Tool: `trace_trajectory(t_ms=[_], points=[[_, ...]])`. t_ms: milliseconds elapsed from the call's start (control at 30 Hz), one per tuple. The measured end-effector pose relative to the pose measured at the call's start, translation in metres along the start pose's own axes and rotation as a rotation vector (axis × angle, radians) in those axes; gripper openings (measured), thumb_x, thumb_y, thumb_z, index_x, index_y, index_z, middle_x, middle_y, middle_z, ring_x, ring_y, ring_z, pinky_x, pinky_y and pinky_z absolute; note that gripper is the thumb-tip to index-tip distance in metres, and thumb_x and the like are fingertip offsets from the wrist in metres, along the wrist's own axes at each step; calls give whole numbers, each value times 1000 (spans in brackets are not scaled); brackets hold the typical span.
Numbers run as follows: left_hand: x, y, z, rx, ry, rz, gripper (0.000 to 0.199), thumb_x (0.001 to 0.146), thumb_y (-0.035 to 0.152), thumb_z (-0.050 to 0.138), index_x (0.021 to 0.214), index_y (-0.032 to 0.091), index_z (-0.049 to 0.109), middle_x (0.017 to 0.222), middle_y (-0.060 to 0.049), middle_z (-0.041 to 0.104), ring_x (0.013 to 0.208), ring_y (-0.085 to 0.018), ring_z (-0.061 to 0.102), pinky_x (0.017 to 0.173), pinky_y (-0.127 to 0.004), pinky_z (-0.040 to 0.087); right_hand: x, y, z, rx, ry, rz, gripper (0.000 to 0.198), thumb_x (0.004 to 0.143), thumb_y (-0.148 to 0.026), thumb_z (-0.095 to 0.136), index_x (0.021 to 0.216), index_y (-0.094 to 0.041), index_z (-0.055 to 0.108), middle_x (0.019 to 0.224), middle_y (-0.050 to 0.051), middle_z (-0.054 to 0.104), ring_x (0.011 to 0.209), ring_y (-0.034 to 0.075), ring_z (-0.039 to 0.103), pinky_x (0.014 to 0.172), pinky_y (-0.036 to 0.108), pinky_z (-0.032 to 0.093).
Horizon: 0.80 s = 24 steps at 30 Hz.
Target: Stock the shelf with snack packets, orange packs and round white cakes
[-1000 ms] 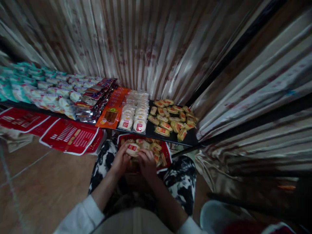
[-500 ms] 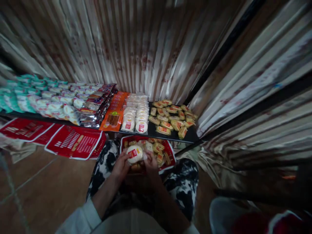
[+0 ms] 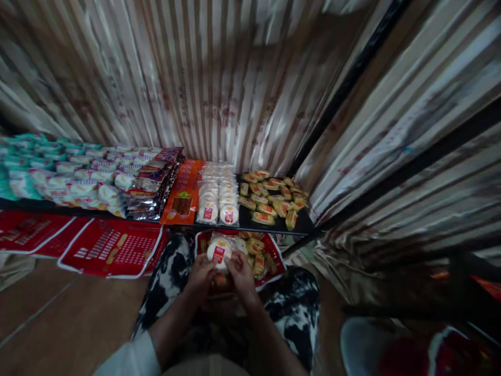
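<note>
Between my two hands is a round white cracker packet (image 3: 219, 253) in clear wrap with a red label, its face turned up toward me. My left hand (image 3: 202, 271) grips its lower left edge. On its right edge, my right hand (image 3: 238, 263) pinches the wrapper. Just beneath is a red bag (image 3: 278, 256) with a white rim, holding several gold-wrapped snacks (image 3: 256, 246). On the black shelf (image 3: 250, 222) in front, similar white cracker packets (image 3: 229, 213) stand in two rows. More gold-wrapped snacks (image 3: 268, 209) lie loose to their right.
Left along the shelf are an orange packet (image 3: 181, 201), dark shiny packets (image 3: 151, 180), and white and green packets (image 3: 78, 180). Red printed bags (image 3: 117, 248) hang below. A corrugated metal wall (image 3: 219, 94) rises behind. A pale tub (image 3: 364, 344) stands at lower right.
Both hands have brought the cracker packet slightly right and turned it more upright. My right fingers have closed in on its edge. The camera view has shifted a little.
</note>
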<state>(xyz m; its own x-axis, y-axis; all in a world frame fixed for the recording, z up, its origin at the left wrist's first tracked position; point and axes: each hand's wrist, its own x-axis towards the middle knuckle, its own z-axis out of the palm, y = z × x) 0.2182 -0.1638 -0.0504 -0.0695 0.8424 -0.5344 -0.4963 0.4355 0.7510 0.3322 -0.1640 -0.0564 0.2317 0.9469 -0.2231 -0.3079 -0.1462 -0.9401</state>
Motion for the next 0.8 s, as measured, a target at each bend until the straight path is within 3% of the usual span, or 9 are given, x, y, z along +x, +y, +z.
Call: trace_trajectory(t_ms=[67, 133, 267, 367, 433, 567, 800], points=[[7, 4, -3, -3, -14, -5, 33, 62, 21, 73, 88, 20, 53, 81, -1, 66, 77, -16, 65, 73, -29, 53, 11, -1, 6, -68, 9, -62, 43, 59, -41, 74, 95, -20, 61, 84, 4, 70, 77, 20, 66, 72, 33, 53], [16, 10, -6, 80, 30, 79, 35, 61, 19, 73, 90, 18, 54, 83, -2, 65, 76, -16, 64, 73, -30, 53, 25, -4, 11, -143, 17, -118, 40, 63, -39, 69, 97, -20, 61, 87, 4, 69, 77, 19, 65, 71, 32, 53], [36, 28, -14, 474, 190, 479, 29, 67, 14, 62, 96, 18, 59, 100, -7, 61, 89, -19, 61, 80, -36, 52, 58, -11, 26, -280, 43, -226, 40, 66, -35, 63, 101, -17, 62, 87, 5, 66, 74, 18, 62, 69, 32, 52], [47, 41, -14, 791, 183, 795, 27, 71, 10, 53, 95, 19, 64, 115, -10, 56, 109, -25, 53, 91, -44, 48, 77, -12, 41, -373, 53, -316, 39, 69, -32, 59, 105, -17, 62, 91, 6, 65, 73, 18, 61, 69, 32, 52], [51, 47, -11, 967, 149, 934, 32, 72, 7, 51, 98, 20, 64, 121, -10, 54, 115, -27, 48, 99, -48, 42, 86, -12, 51, -447, 33, -379, 36, 73, -30, 56, 106, -17, 62, 91, 6, 66, 73, 17, 61, 68, 31, 52], [61, 51, -4, 1183, 97, 1019, 42, 74, 5, 48, 111, 19, 62, 130, -11, 50, 121, -28, 43, 103, -48, 40, 93, -15, 64, -659, 9, -483, 32, 80, -27, 50, 109, -17, 62, 95, 7, 66, 79, 18, 60, 74, 32, 50], [71, 53, 0, 1288, 62, 1037, 45, 77, 5, 45, 118, 18, 59, 133, -11, 44, 123, -27, 41, 104, -45, 40, 95, -31, 68, -1079, 75, -672, 34, 87, -26, 45, 117, -17, 58, 112, 11, 63, 104, 25, 52, 93, 39, 40]])
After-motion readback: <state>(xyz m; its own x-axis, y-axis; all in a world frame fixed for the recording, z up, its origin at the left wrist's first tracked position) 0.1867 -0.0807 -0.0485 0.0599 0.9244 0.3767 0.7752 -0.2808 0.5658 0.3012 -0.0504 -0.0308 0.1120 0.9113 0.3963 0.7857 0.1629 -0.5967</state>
